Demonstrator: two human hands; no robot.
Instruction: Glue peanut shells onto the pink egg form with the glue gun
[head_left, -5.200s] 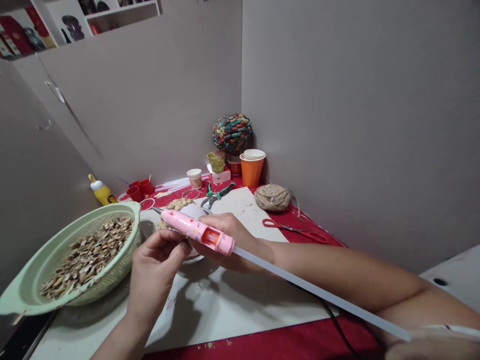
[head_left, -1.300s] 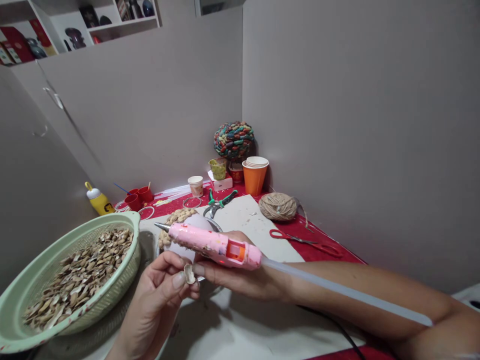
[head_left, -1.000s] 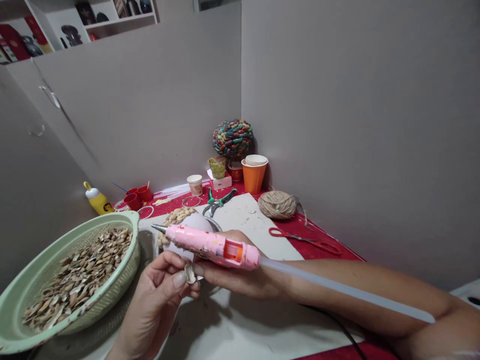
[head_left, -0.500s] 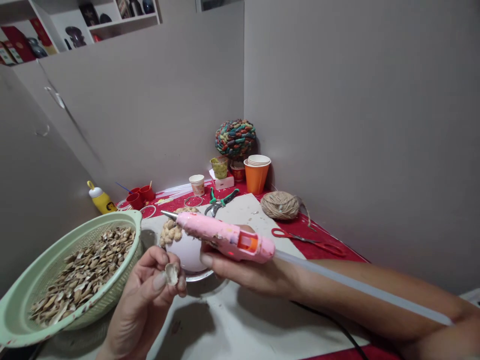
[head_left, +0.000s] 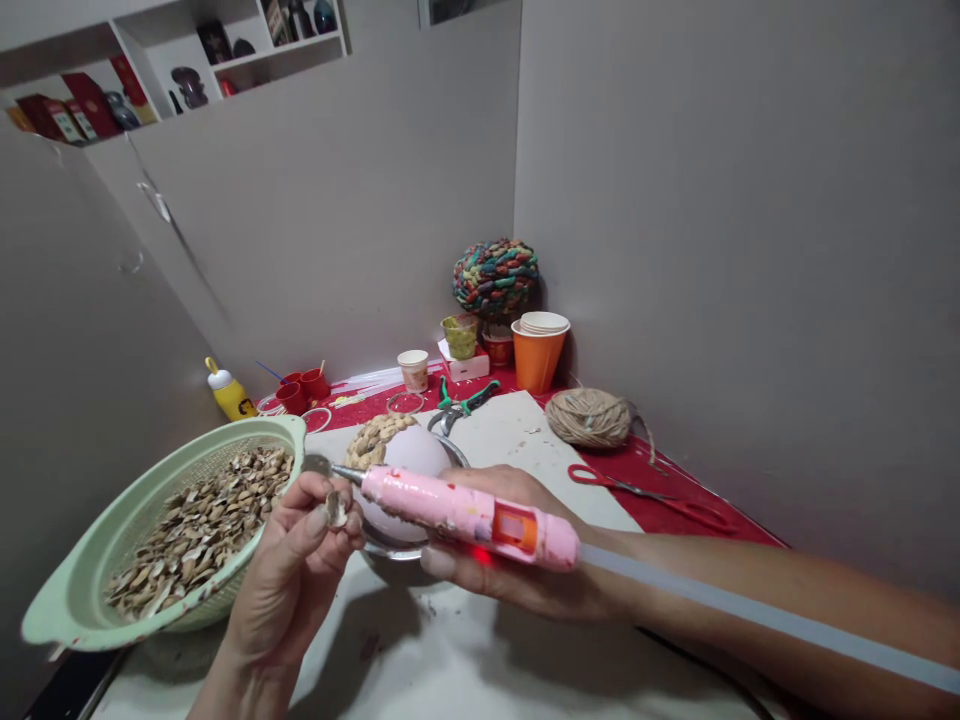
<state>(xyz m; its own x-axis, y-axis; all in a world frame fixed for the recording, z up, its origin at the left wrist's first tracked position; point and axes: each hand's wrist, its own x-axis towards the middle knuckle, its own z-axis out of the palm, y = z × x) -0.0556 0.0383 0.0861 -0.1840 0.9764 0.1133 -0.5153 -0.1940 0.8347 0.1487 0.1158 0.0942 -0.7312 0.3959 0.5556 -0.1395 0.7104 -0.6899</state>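
My left hand (head_left: 289,570) pinches a small pistachio shell (head_left: 335,508) between thumb and fingers, hollow side up. My right hand (head_left: 495,560) grips a pink glue gun (head_left: 465,512) whose metal nozzle points left and touches the shell. A long clear glue stick (head_left: 765,625) sticks out of the gun's back along my right forearm. Just behind the shell stands a white ball (head_left: 409,455) in a metal bowl, with shells glued over its upper left part.
A pale green colander (head_left: 71,610) full of shells sits at the left. On the red cloth behind are a twine ball (head_left: 590,417), red scissors (head_left: 645,487), green pliers (head_left: 461,405), an orange cup (head_left: 538,355), small red cups (head_left: 300,388), a yellow bottle (head_left: 229,392). Grey partition walls close the corner.
The gun's nozzle has swung down to the shell in my left hand, which has risen slightly. The view has shifted a little left and down.
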